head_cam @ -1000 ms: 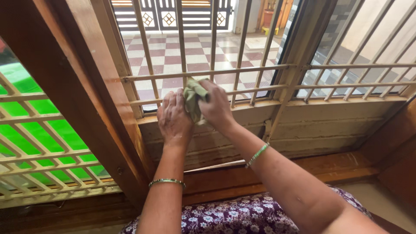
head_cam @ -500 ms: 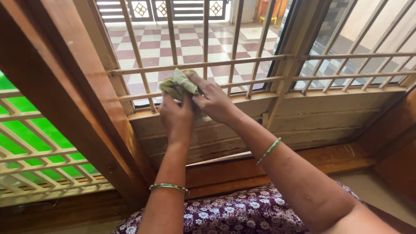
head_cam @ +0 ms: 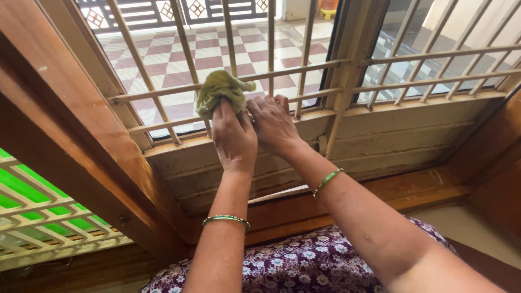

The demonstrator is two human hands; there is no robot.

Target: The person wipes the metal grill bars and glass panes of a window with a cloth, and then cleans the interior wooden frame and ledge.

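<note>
a crumpled green cloth (head_cam: 220,95) is bunched against the bars of the window grille (head_cam: 163,93), gripped from below by the left hand (head_cam: 234,138), while the right hand (head_cam: 274,123) beside it rests half curled against the bars, above the window sill (head_cam: 380,122).

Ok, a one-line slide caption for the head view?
Both hands press a green cloth against a window grille.

You have a crumpled, pale green cloth (head_cam: 220,93) bunched into a loose wad against the window grille (head_cam: 282,70). It sits pressed on the grille's lower horizontal bars, just left of a vertical bar, its folds bulging upward.
</note>
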